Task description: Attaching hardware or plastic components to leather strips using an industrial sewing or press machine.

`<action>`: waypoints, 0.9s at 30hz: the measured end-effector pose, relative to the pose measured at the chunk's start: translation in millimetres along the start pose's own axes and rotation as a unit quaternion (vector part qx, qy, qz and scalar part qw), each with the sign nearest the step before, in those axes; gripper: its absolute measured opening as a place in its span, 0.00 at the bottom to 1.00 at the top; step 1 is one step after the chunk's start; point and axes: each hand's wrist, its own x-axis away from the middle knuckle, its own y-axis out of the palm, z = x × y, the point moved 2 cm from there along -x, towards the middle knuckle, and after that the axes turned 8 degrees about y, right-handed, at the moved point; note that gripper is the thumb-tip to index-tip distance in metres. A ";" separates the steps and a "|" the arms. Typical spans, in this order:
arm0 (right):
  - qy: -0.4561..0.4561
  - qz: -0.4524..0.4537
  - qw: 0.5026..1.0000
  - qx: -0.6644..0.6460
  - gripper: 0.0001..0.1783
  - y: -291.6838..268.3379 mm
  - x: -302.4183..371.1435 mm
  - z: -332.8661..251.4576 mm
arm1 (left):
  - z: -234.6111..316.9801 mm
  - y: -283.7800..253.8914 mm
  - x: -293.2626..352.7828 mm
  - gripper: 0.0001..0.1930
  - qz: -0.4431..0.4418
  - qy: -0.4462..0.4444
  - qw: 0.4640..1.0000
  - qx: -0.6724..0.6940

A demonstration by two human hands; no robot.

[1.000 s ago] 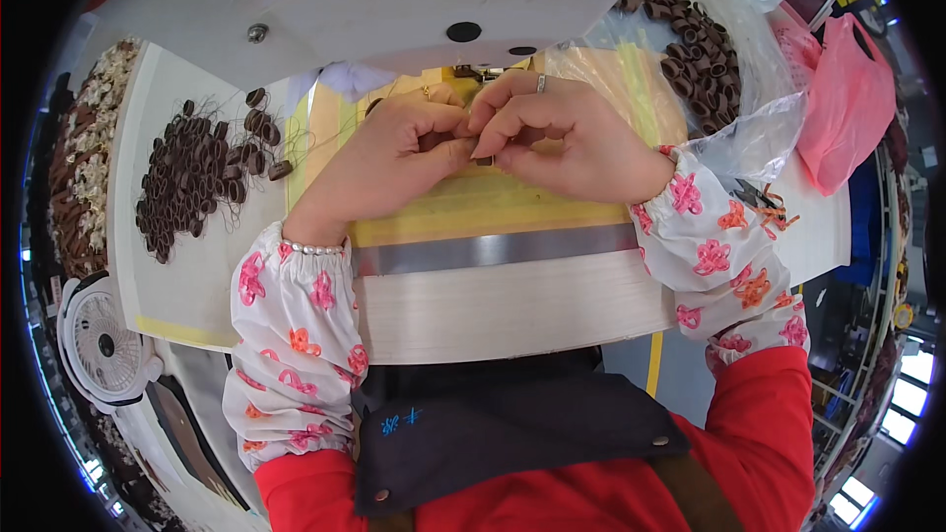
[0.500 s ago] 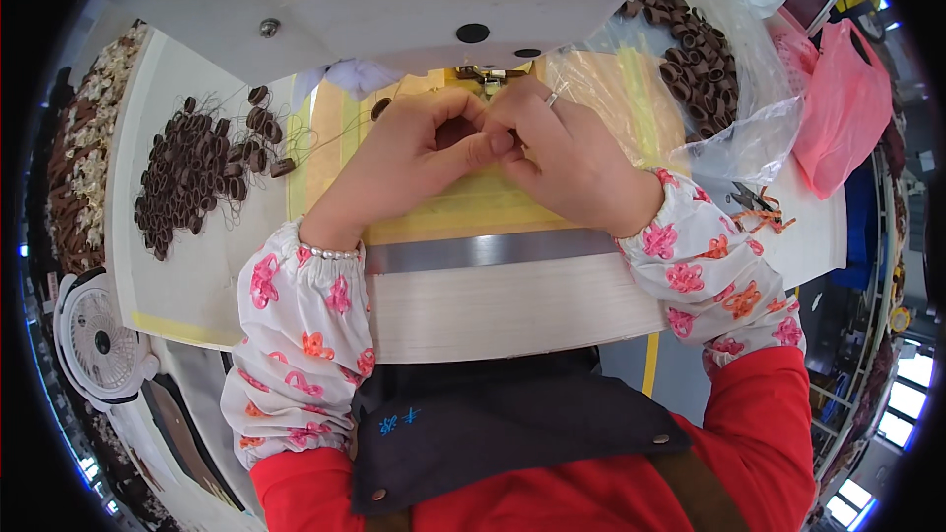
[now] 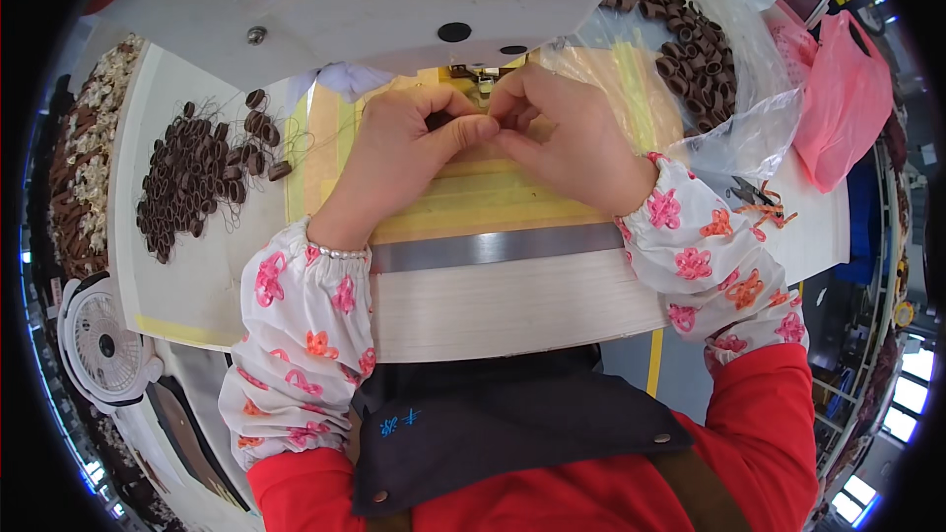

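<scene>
Head view, from the near side: a dark apron is covering the person's front, and a white fan is standing at the near left. Beyond the apron, the pale desk is stretching across, with a metal strip running along the near side of its yellow-taped area. Over that area the left hand and right hand are meeting, their fingers curling inward with the tips close together; whether they are holding anything cannot be told. Dark snips are lying to the right, beside an orange strip. Farther off, brown loops with loose threads are lying heaped at the left, while more brown loops are lying amid clear plastic at the far right, near a pink bag. A white machine is looming beyond the hands.
</scene>
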 end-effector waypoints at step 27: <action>0.011 0.103 0.991 0.080 0.06 -2.7 -16.3 19.8 | -9.1 8.0 -15.8 0.14 0.122 -0.038 0.986 -0.105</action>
